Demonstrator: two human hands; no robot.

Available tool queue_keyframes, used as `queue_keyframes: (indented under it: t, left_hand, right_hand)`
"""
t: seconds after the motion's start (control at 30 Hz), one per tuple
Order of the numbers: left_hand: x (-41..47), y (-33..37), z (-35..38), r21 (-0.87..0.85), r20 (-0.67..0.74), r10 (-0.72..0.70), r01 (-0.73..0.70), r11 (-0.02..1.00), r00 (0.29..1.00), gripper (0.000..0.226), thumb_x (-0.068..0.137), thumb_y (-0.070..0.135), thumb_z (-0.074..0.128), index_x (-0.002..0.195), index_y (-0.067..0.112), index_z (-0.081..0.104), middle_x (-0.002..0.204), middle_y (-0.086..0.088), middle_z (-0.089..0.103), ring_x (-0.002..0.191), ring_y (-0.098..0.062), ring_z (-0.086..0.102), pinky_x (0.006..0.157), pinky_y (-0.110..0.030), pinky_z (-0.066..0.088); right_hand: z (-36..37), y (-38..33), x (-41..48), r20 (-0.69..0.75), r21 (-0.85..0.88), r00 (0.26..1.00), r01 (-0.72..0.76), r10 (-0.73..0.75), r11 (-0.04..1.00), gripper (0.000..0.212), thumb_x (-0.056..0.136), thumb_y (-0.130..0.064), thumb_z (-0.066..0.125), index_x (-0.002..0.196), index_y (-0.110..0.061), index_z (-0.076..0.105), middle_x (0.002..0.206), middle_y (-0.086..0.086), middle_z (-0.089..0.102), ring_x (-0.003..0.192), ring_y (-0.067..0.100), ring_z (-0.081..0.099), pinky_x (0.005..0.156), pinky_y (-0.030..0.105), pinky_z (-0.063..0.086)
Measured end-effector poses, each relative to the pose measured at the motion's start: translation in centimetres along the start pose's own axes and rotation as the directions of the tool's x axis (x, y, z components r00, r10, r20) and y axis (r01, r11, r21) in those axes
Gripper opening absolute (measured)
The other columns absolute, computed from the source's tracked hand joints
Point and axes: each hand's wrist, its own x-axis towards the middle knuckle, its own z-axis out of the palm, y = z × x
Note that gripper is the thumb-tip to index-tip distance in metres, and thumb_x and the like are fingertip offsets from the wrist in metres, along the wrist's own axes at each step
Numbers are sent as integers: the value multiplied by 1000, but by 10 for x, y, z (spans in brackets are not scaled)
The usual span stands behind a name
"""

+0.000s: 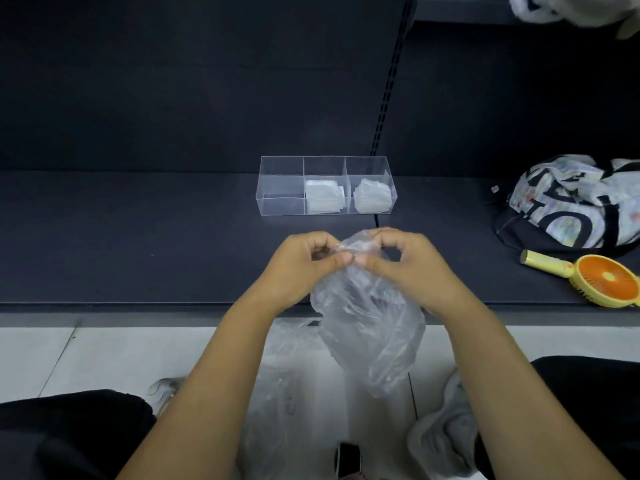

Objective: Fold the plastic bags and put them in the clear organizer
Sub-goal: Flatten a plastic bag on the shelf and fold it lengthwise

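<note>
From the head view I see a dark shelf (pixel 138 237) running the whole width, with a dark back panel behind it and a slotted upright (pixel 391 81) rising right of centre. Below the shelf's front edge lies a pale tiled floor (pixel 104 355). The clear organizer (pixel 280 181) stands on the shelf near the middle, three compartments in a row; a stack of folded bags (pixel 323 199) sits in the middle one and a second stack (pixel 374 197) in the right one. Far right on the shelf there is a black-and-white patterned bag (pixel 571 202), and in front of it a yellow and orange hand fan (pixel 606 280) lying flat. Both bare forearms reach forward and meet just in front of the organizer. The left grip (pixel 298 268) and right grip (pixel 412 268) are side by side, thumbs nearly touching, each with thumb and curled fingers pinching the top edge of a clear plastic bag (pixel 370 327). That bag hangs crumpled between the wrists, down past the shelf edge. Under it, on the floor, lie more loose plastic bags (pixel 287 375), with a grey cloth (pixel 446 431) just right of them.
</note>
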Motion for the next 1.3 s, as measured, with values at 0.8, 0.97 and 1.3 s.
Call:
queue_keyframes:
  t: [0.8, 0.97, 1.3]
  left_hand:
    - [6, -58, -45, 243, -32, -519, 510, 825, 854, 79, 71, 45, 80, 137, 24, 43, 128, 10, 51, 113, -10, 52, 92, -26, 40]
    - [60, -37, -24, 61, 217, -363, 359, 932, 906, 62, 70, 53, 76, 123, 27, 60, 121, 7, 64, 109, -4, 59, 93, -26, 44]
    - [100, -117, -59, -73, -371, -442, 448, 891, 817, 24, 89, 26, 67, 70, 11, 66, 63, -1, 61, 54, -7, 52, 58, -16, 43]
  right_hand:
    - [-11, 59, 28, -322, 176, 936, -90, 144, 980, 10, 89, -20, 67, 79, -18, 67, 71, 4, 64, 65, 12, 55, 64, 26, 46]
    - [10, 53, 66, -63, 176, 991, -105, 118, 979, 11, 88, -19, 69, 85, -9, 69, 76, 15, 68, 70, 18, 59, 71, 32, 47]
    - [-53, 126, 112, -116, 25, 943, -310, 310, 951, 27, 93, -34, 60, 76, -14, 68, 62, -1, 62, 57, 13, 53, 58, 23, 45]
